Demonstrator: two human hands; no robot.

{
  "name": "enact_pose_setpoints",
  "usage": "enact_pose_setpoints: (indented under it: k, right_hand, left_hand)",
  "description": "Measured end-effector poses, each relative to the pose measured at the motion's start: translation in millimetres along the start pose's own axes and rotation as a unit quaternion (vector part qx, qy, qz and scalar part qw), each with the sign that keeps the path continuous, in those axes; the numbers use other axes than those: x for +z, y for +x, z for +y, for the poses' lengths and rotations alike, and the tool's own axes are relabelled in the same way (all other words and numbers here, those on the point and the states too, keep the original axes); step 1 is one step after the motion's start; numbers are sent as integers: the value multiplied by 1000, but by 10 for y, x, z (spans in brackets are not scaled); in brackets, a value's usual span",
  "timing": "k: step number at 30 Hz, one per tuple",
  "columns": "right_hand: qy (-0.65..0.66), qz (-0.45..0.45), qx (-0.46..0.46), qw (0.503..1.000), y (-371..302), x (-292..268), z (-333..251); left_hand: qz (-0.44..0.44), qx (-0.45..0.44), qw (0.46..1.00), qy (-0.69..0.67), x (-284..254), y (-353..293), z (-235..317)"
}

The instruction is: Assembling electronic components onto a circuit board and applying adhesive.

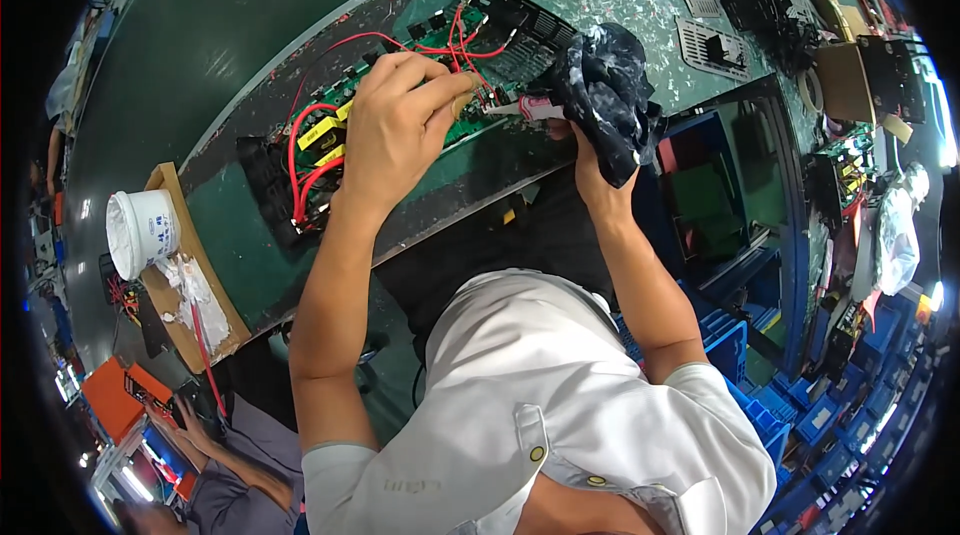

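A long green circuit board (pixel 431 35) with yellow-wrapped parts (pixel 322 135) and thick red wires (pixel 294 163) lies on the bench. Over its middle is my left hand (pixel 393 125), thumb and fingers pinched together close to thin red wires; what sits between the fingertips is hidden. My right hand (pixel 598 180) grips a red and white tube (pixel 540 109), its pale nozzle pointing left at the board near my left fingertips. A crumpled black cloth or bag (pixel 603 75), smeared white, covers the tube's rear and much of that hand.
A black vented panel (pixel 515 20) stands along the board's far side. More black metal panels (pixel 712 47) lie at the back right. On the left, a white tub (pixel 142 232) sits by a white-smeared cardboard tray (pixel 205 310). Another person's hand (pixel 188 432) is at lower left.
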State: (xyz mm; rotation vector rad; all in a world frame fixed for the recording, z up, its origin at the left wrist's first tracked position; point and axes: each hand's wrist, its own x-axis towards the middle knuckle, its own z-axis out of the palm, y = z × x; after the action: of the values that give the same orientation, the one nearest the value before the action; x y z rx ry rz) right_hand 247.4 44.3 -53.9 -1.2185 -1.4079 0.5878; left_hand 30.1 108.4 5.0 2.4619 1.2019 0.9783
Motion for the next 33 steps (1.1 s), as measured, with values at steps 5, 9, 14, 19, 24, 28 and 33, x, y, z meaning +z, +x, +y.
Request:
enact_pose_setpoints:
  k: [5, 9, 14, 19, 24, 28, 33]
  right_hand:
    - [-66, 25, -25, 997, -26, 4, 194]
    - [-80, 18, -49, 995, -14, 9, 210]
    - [-77, 36, -32, 996, -55, 23, 296]
    - [-131, 22, -59, 989, -90, -12, 287]
    - [-120, 30, -33, 992, -91, 22, 256]
    - [-131, 49, -27, 990, -110, 23, 274]
    - [-146, 43, -33, 988, -90, 24, 190]
  left_hand:
    - [2, -1, 1000, 0, 3, -1, 9]
    - [7, 0, 1000, -1, 8, -8, -2]
    - [5, -4, 1000, 2, 0, -8, 9]
    - [1, -6, 1000, -2, 2, -3, 8]
    - [-1, -11, 1000, -2, -4, -20, 4]
    - [1, -8, 1000, 0, 3, -13, 5]
    - [1, -10, 1000, 0, -4, -15, 3]
